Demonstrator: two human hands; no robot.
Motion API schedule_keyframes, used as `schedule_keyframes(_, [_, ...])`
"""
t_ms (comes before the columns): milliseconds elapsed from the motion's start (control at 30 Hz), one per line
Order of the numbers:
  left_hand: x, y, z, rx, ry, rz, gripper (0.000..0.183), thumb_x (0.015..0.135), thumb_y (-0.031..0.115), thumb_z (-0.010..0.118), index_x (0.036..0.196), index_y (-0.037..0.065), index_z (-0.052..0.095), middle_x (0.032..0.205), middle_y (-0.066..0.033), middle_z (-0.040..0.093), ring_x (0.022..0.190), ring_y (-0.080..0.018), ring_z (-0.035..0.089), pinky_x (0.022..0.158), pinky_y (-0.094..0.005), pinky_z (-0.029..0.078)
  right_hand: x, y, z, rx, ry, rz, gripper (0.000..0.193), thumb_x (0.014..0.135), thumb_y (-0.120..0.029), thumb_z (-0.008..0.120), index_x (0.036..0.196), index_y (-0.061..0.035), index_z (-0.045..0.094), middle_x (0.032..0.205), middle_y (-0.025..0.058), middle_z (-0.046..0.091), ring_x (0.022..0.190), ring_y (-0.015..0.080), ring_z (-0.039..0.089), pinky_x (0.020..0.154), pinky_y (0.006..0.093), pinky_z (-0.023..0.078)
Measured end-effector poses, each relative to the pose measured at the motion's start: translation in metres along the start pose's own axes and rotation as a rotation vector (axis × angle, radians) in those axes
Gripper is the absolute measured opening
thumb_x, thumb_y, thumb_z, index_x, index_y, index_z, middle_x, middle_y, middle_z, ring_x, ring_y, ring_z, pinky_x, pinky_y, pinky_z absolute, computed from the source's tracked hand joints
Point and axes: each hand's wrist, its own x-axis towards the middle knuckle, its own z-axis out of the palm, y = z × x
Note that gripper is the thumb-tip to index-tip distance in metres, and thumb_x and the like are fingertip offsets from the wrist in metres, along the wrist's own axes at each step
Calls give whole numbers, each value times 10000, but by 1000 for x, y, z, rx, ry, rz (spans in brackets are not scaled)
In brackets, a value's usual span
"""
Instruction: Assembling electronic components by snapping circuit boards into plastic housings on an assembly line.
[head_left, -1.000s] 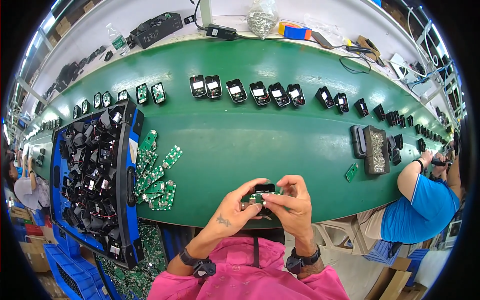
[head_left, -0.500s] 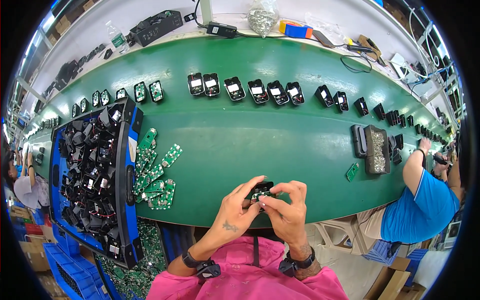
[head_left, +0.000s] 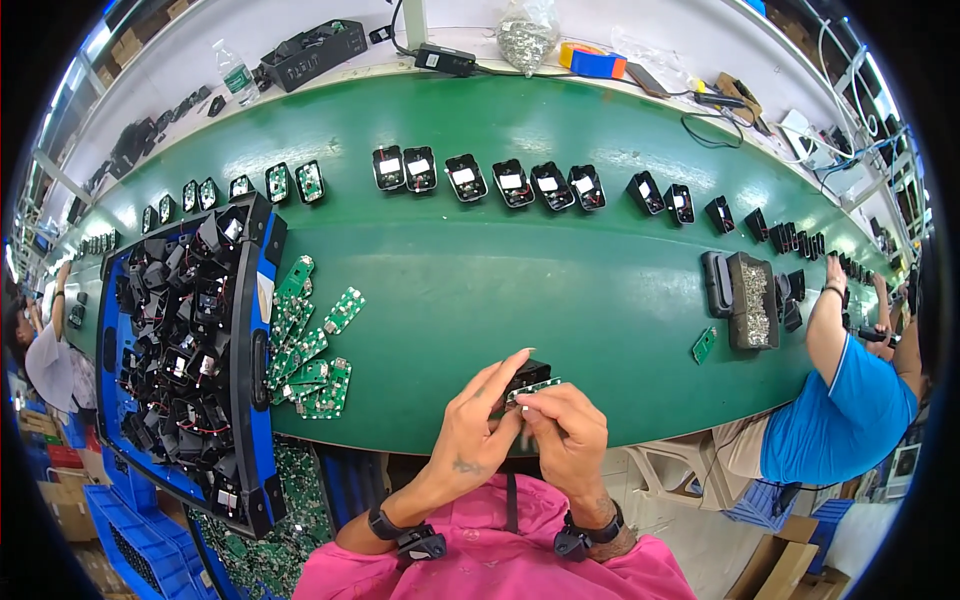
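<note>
A small black housing [head_left: 527,375] with a narrow green circuit board [head_left: 533,388] against it sits low in the centre of the frame, held just above the near edge of the green table [head_left: 520,280]. The left hand [head_left: 478,432] grips the black housing from the left, index finger stretched up along its side. The right hand [head_left: 565,430] is closed around the green circuit board, pinching its edge from below; the two hands touch each other.

To the left, at mid-height, loose green boards [head_left: 312,345] lie in a heap on the table, just beside a blue bin [head_left: 262,300] full of black housings with wires. Across the upper middle of the frame runs a row of black housings [head_left: 488,178] laid open side up, curving off to both sides. At the right a black tray of screws [head_left: 752,300] stands near a single green board [head_left: 704,345], and a co-worker in a blue shirt [head_left: 840,420] leans an arm on the table edge.
</note>
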Motion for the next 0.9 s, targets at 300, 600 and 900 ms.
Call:
schedule_keyframes(300, [-2,-1,-2,302,183,224,560,893,-96,583,1433,33,507,1391,-210,512,1094,-248,647,808,-303,608,8,-6,-4,-376,3,-129,71,899,4,658,966,-7,637,867,137,617,711,320,635,606,386,512])
schedule_keyframes(600, [-4,-2,-10,268,135,157,569,885,-116,572,1430,33,507,1399,-198,509,1094,-242,646,824,-301,614,24,-9,-15,-332,-262,-63,49,902,-22,641,920,-1,600,851,128,574,703,338,612,593,426,494])
schedule_keyframes(900, [-2,4,-14,304,77,147,569,874,-120,570,1419,35,521,1372,-212,529,1108,-294,644,836,-318,596,31,-8,-20,-395,-361,-115,62,887,-21,663,909,-8,606,840,124,586,734,335,606,615,411,472])
